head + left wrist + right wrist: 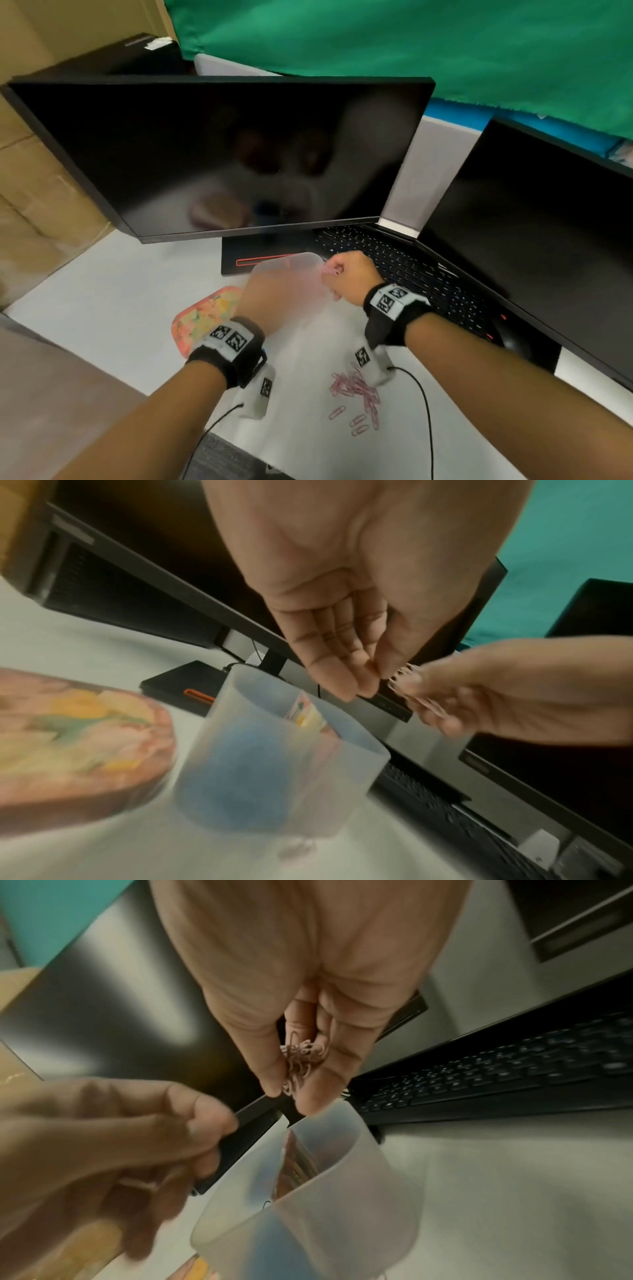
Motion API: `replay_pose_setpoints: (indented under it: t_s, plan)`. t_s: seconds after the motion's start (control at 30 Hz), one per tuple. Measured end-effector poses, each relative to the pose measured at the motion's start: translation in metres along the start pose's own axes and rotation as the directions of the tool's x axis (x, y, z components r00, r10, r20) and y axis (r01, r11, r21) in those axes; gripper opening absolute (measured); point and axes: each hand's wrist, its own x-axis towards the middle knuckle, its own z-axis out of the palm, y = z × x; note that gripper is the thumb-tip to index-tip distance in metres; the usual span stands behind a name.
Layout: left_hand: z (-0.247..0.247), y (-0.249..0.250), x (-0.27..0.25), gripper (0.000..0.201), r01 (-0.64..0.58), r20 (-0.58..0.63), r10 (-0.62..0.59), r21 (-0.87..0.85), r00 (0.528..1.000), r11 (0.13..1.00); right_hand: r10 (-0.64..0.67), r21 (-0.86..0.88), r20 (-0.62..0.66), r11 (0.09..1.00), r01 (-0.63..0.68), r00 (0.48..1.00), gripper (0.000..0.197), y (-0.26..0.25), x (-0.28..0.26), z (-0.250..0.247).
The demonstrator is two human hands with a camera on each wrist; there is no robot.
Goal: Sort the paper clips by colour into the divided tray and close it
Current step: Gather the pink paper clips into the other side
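Pinching pink clips (301, 1058) in my right hand (291, 993) above the frosted tray (339, 1185) at lower centre, ready to drop; left hand (342, 610) relaxed, empty.

Behind the frosted tray (291, 274) the monitor (219, 154) and its stand (239, 260) block the way. The keyboard (394, 270) hems the right, a flowered lid (202, 318) the left. Bare counter (113, 308) lies open further left; loose pink clips (356, 390) litter what seems the near side.

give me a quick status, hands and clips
Right hand pinching pink clips above frosted tray. Left hand open beside it. Pink pile on desk. Nothing blocking.
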Motion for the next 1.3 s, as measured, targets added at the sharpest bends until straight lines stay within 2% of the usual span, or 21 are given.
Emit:
replay_pose_setpoints:
  t_s: [0.17, 0.27, 0.33, 0.43, 0.5, 0.63, 0.73, 0.8, 0.87, 0.93, 1.0, 1.03, 1.1, 1.2, 1.27, 1.3]
  plan:
    - [0.018, -0.025, -0.027, 0.022, -0.063, 0.144, 0.043, 0.141, 0.989, 0.988, 0.019, -0.162, 0.026, 0.987, -0.015, 0.999, 0.008, -0.017, 0.032, 0.021]
    - [0.031, -0.033, -0.033, 0.021, -0.054, 0.269, -0.028, 0.293, 0.963, 0.955, 0.037, -0.192, 0.017, 0.981, -0.033, 0.999, 0.010, -0.017, 0.037, 0.025]
    - [0.041, -0.036, -0.037, 0.038, -0.074, 0.380, -0.085, 0.385, 0.921, 0.920, 0.059, -0.167, -0.001, 0.984, -0.058, 0.998, 0.015, -0.013, 0.034, 0.022]
    - [0.055, -0.037, -0.041, 0.061, -0.221, 0.511, -0.081, 0.503, 0.856, 0.835, 0.021, -0.135, -0.086, 0.990, -0.033, 0.996, 0.015, 0.000, 0.020, 0.007]
    - [0.064, -0.038, -0.042, 0.068, -0.295, 0.548, -0.080, 0.561, 0.833, 0.774, 0.009, -0.168, -0.125, 0.985, -0.030, 0.992, 0.021, 0.018, 0.006, -0.007]
    - [0.079, -0.043, -0.044, 0.071, -0.355, 0.578, -0.093, 0.612, 0.811, 0.707, 0.117, -0.422, 0.009, 0.901, -0.102, 0.993, 0.032, 0.072, -0.030, -0.014]
    - [0.085, -0.039, -0.046, 0.069, -0.402, 0.617, -0.056, 0.577, 0.785, 0.711, 0.222, -0.469, 0.168, 0.875, -0.121, 0.960, 0.048, 0.105, -0.060, 0.002]
    - [0.089, -0.034, -0.052, 0.068, -0.460, 0.663, -0.005, 0.523, 0.748, 0.718, 0.191, -0.466, 0.278, 0.884, -0.042, 0.941, 0.057, 0.115, -0.081, 0.015]
    - [0.094, -0.030, -0.059, 0.067, -0.512, 0.698, 0.076, 0.442, 0.713, 0.737, 0.091, -0.462, 0.348, 0.883, 0.086, 0.933, 0.061, 0.120, -0.101, 0.026]
    - [0.099, -0.029, -0.064, 0.062, -0.556, 0.711, 0.182, 0.337, 0.679, 0.760, 0.011, -0.432, 0.401, 0.884, 0.178, 0.916, 0.057, 0.126, -0.116, 0.030]
    - [0.098, -0.029, -0.067, 0.051, -0.560, 0.720, 0.237, 0.247, 0.652, 0.791, -0.017, -0.369, 0.442, 0.908, 0.199, 0.897, 0.053, 0.132, -0.126, 0.027]
    - [0.095, -0.029, -0.068, 0.048, -0.552, 0.721, 0.241, 0.229, 0.650, 0.802, -0.024, -0.336, 0.458, 0.921, 0.198, 0.889, 0.051, 0.134, -0.130, 0.023]
    - [0.089, -0.030, -0.067, 0.049, -0.531, 0.698, 0.226, 0.255, 0.679, 0.808, -0.032, -0.299, 0.437, 0.937, 0.179, 0.899, 0.050, 0.140, -0.137, 0.014]
    - [0.084, -0.032, -0.066, 0.074, -0.428, 0.652, 0.093, 0.378, 0.753, 0.821, 0.025, -0.362, 0.325, 0.927, 0.100, 0.946, 0.058, 0.152, -0.144, 0.004]
    - [0.086, -0.032, -0.070, 0.091, -0.396, 0.670, 0.012, 0.424, 0.742, 0.815, 0.093, -0.434, 0.303, 0.900, 0.050, 0.948, 0.069, 0.157, -0.151, 0.002]
    - [0.090, -0.032, -0.074, 0.093, -0.401, 0.685, -0.007, 0.435, 0.728, 0.806, 0.120, -0.454, 0.305, 0.891, 0.033, 0.945, 0.072, 0.158, -0.154, 0.003]
